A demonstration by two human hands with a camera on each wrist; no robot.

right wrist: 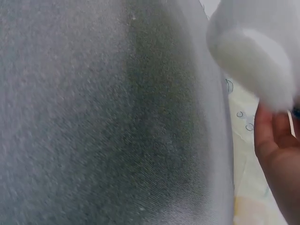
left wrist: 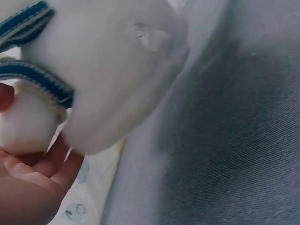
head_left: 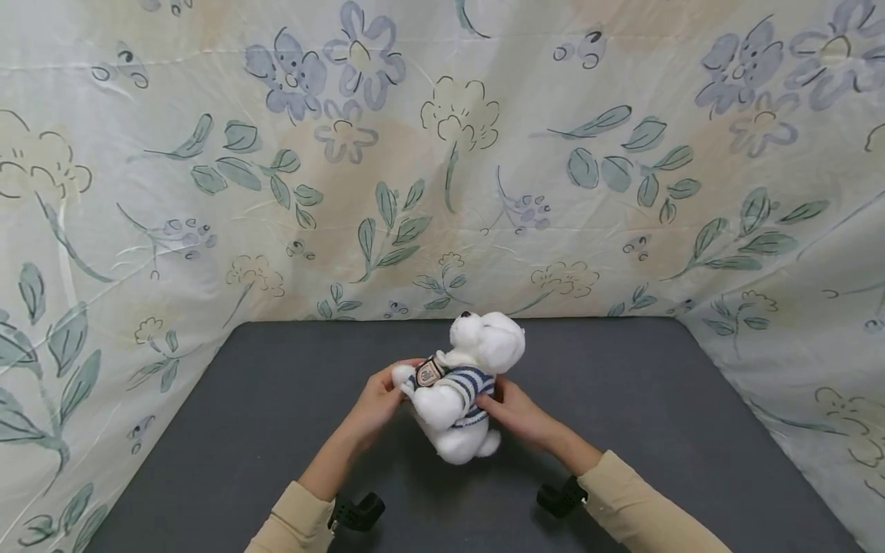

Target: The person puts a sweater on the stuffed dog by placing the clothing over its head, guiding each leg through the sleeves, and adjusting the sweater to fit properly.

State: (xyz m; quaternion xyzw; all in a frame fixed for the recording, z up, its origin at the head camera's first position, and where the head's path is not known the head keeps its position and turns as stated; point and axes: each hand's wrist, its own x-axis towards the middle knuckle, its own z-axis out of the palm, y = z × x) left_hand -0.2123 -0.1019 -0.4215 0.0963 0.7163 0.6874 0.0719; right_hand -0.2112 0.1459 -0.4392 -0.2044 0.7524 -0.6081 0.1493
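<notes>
A white plush bear (head_left: 442, 407) in a blue-and-white striped sweater is held between both hands, tilted, its dark nose pointing up. A shield-shaped patch (head_left: 429, 372) shows near its arm. My left hand (head_left: 376, 395) grips the bear's paw on the left side; in the left wrist view, fingers (left wrist: 58, 161) curl beneath that rounded white paw. From the other side, my right hand (head_left: 518, 415) holds the sweater, its thumb on the striped cloth. The right wrist view catches only white plush (right wrist: 253, 61) and part of the right hand (right wrist: 283, 154); the remaining fingers are hidden.
A dark grey table (head_left: 276, 430) lies under the bear, with a soft shadow below it. Behind and at both sides hangs a floral cloth (head_left: 415, 177). Black wrist devices (head_left: 359, 513) sit by the beige sleeves (head_left: 643, 503).
</notes>
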